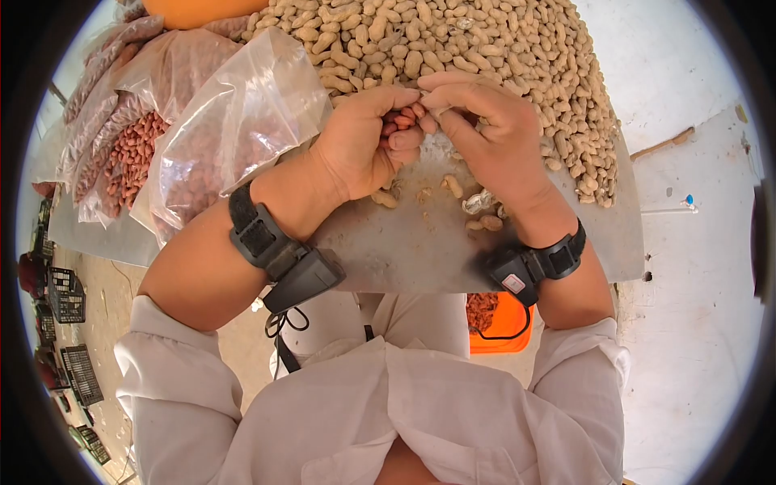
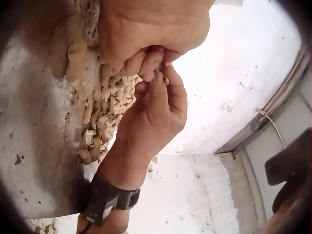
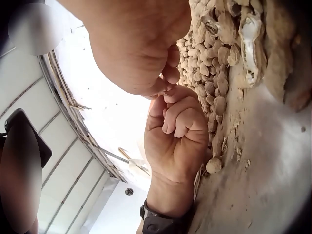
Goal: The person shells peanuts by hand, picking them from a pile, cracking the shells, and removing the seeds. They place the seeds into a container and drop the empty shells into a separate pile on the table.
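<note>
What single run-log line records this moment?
left hand: holds red kernels | right hand: pinches small piece | peanut pile: on tray

A grey metal worktop [image 1: 420, 250], its bare surface scuffed and dusty, carries a broad heap of peanuts in their shells [image 1: 485, 48] that spreads from the far edge down the right side. On the left, clear plastic bags [image 1: 210, 137] packed with red-skinned kernels lie against one another, the nearest touching the heap. A few loose pods and a split empty shell [image 1: 481, 202] lie scattered on the bare metal just in front of the heap. An orange object [image 1: 202, 10] sits at the far edge, mostly out of view.
</note>
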### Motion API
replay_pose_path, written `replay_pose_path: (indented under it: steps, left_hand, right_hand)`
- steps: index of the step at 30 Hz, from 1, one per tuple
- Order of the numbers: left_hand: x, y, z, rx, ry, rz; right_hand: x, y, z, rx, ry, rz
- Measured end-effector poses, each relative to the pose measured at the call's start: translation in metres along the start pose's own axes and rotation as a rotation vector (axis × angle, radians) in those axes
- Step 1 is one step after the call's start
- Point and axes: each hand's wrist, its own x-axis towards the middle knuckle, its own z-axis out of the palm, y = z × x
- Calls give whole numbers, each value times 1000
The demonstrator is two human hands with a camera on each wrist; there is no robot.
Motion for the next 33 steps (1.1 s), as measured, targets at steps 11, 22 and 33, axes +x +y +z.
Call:
replay_pose_path:
  steps: [11,22,33]
  left_hand:
    - [-2,9,4,61,125,125]
    - [2,16,1,103,149,314]
    - [3,15,-3,91,136,229]
  right_hand:
    - [1,-3,-26,-26,-276,406]
    - [-7,0,-2,152,-622,19]
    - [-9,2,8,-22,-509,89]
